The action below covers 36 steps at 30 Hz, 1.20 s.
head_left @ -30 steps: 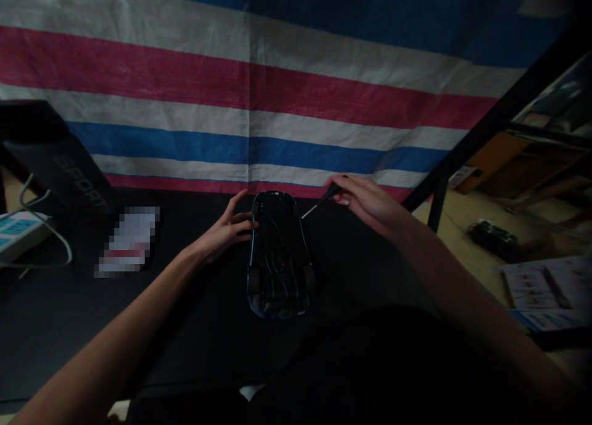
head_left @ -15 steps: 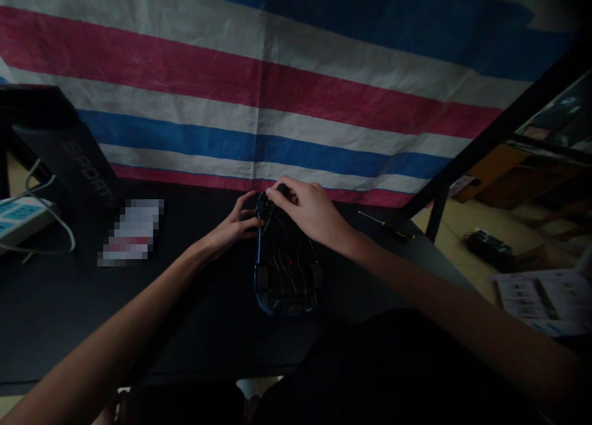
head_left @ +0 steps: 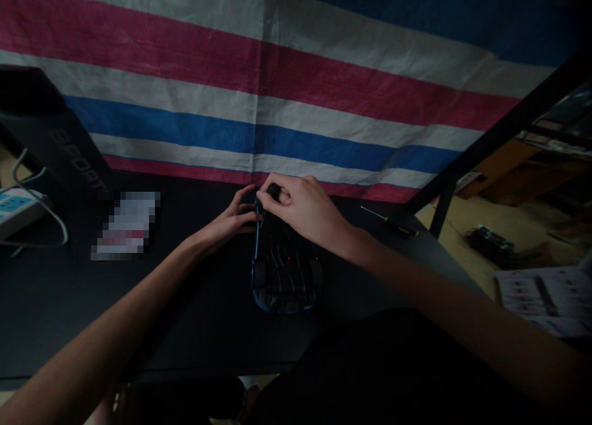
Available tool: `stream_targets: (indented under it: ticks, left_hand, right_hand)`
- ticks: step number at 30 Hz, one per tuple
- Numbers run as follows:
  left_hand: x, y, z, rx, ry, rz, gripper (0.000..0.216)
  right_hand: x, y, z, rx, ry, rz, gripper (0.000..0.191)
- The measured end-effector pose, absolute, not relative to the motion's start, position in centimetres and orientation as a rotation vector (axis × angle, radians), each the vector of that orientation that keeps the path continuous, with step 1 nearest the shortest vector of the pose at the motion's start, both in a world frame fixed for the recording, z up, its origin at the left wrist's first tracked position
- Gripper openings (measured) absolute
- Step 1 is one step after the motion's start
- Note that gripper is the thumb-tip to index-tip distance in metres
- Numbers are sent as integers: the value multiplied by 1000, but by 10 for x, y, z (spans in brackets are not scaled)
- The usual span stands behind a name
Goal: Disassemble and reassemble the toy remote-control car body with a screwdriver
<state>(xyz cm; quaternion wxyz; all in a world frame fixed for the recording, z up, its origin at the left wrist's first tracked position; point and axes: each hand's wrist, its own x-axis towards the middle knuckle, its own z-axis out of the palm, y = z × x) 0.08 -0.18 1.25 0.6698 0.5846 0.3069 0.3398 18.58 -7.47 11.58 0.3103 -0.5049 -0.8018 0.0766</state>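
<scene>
A toy car with a blue body lies upside down on the black table, its dark underside facing up and a small red spot near the middle. My left hand is open, fingers spread, with fingertips against the car's left edge near the far end. Over that same far end, my right hand is closed around a black, round-ended handle. Whatever is below the handle is hidden by my fingers and the dark. A screwdriver with a black and yellow handle lies to the right.
A blurred-out flat item lies on the table at left. Behind it are a dark SPORT box and a white power strip with a cable. A striped sheet hangs at the back. Papers lie beyond the right edge.
The view has shifted slightly. My right hand and the black handle have moved a little left over the car's far end. My left hand stays at the car's side.
</scene>
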Motion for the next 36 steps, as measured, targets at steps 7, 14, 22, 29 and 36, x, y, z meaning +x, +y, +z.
stream_targets:
  ticks: [7,14,22,29,36]
  left_hand:
    - [-1,2,8,1359,695,777,86]
    - [-1,0,10,1343,689,784,85]
    - [-1,2,10,1320,695,760,87]
    - [1,-1,12,1284,670,789,89]
    - [1,-1,11,1290,670,785,90]
  right_hand:
    - [184,-74,123,-1219,-2255,279,11]
    - [189,-76,133,-1188,-2382,90,10]
    - [189,-71,124,-1188,-2361,95,17]
    - [187,-75,130,-1360,-2380,153,19]
    - [185,-74,130,-1430,-2343,62,21]
